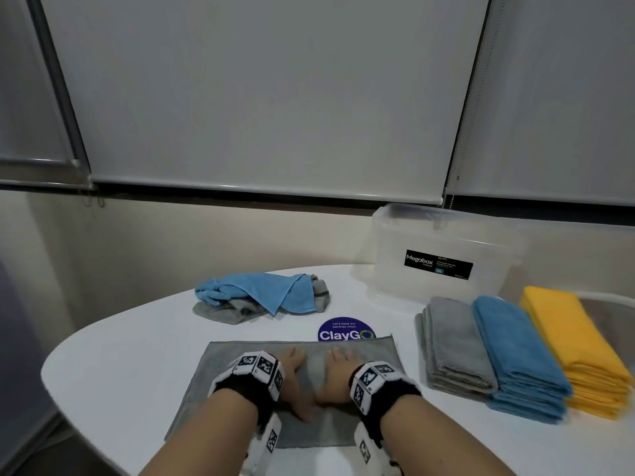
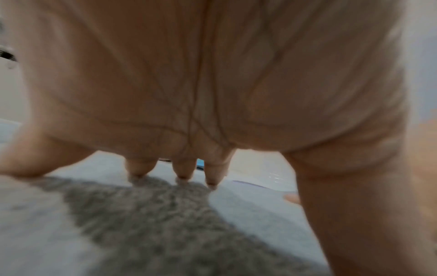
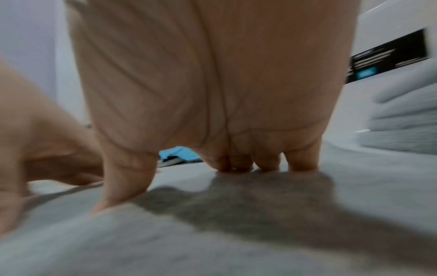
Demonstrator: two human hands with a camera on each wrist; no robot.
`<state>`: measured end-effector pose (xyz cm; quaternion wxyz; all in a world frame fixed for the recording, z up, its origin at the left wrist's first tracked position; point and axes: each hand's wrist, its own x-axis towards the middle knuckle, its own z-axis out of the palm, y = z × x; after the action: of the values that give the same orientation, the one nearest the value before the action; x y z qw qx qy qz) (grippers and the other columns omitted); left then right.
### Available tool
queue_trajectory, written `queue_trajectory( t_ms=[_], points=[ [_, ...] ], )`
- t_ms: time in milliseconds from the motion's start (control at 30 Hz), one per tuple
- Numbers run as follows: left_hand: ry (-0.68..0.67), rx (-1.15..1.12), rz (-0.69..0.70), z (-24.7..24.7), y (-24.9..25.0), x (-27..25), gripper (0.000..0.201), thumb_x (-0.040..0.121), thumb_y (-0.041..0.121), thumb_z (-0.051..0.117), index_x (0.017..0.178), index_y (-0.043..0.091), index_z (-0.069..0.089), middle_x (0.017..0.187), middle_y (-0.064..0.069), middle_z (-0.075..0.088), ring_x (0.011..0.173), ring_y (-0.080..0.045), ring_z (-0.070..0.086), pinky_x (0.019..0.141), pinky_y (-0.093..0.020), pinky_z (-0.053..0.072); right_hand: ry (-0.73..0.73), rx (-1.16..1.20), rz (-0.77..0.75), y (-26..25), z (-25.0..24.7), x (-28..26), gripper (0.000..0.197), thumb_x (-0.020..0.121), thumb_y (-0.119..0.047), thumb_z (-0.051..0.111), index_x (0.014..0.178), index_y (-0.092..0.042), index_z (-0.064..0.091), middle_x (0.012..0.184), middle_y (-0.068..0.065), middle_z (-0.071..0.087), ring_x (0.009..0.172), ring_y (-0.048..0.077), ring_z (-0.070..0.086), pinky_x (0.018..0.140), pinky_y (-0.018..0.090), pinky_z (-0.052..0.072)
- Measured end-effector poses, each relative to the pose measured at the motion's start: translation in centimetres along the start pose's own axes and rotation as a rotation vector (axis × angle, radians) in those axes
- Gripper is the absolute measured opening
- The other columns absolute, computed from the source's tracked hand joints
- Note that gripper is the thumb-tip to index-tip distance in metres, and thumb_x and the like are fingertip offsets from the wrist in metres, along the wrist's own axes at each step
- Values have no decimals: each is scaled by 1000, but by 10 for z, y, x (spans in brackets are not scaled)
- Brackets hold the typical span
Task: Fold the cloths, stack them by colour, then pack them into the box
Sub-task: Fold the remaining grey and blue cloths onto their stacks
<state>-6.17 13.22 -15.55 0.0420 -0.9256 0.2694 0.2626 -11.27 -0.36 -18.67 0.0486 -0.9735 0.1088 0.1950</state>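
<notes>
Both wrist views are blurred. In the left wrist view the left hand (image 2: 212,84) fills most of the frame; beyond its fingertips (image 2: 183,172) only a sliver of blue shows, too small to identify. In the right wrist view the box label (image 3: 387,57) to the right of the fingers (image 3: 302,160) is unreadable. In the head view the sticker (image 1: 345,329) just beyond the fingertips is partly hidden by the grey cloth (image 1: 213,372).
</notes>
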Motion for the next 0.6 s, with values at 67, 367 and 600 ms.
queue_trajectory(
  t_ms=[67,367,600],
  points=[
    [-3,-77,-47,1,-12,-2,133,51,68,77,152,32,-3,160,9,-12,148,-27,7,120,-43,14,-3,84,107,25,0,3,120,73,-70,61,151,-3,-2,159,15,0,147,31,5,120,40,11],
    [29,-214,-250,12,-25,-15,147,41,73,75,150,32,-15,156,0,-26,145,-39,-9,119,-53,7,26,138,204,61,4,-1,136,61,-76,67,151,-1,-3,159,13,-1,147,30,-1,121,38,8],
    [4,-169,-270,21,-20,-22,151,39,77,74,149,31,-20,155,-2,-30,143,-43,-16,117,-56,2,12,127,234,62,13,-13,140,57,-77,66,151,-3,-6,160,12,-4,148,28,-2,121,40,7]
  ],
)
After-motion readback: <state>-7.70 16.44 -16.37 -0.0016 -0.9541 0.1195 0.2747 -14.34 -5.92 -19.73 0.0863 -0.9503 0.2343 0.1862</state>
